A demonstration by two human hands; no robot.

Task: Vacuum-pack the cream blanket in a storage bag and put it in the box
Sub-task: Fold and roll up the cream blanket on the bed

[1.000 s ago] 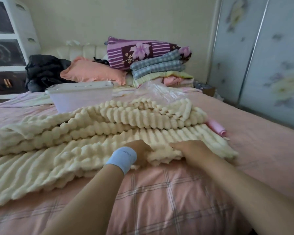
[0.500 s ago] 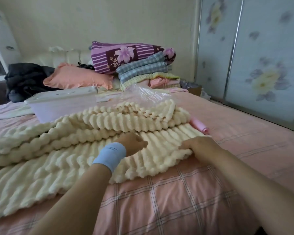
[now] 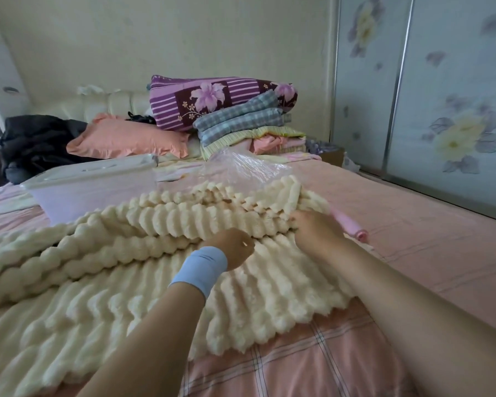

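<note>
The cream blanket, thick and ribbed, lies spread over the pink bed with a bunched fold across its middle. My left hand, with a blue wristband, sits on the blanket just below that fold, its fingers curled into the fabric. My right hand lies at the fold's right end, fingers tucked into the layers. A clear plastic storage bag lies crumpled behind the blanket. The white lidded box stands at the back left. A pink pump peeks out to the right of my right hand.
Stacked folded bedding and an orange pillow fill the head of the bed, with dark clothes at the left. Flowered wardrobe doors run along the right. Bare pink sheet lies right of the blanket.
Both hands have moved from the blanket's near right edge forward to the bunched fold in its middle. The view has come closer.
</note>
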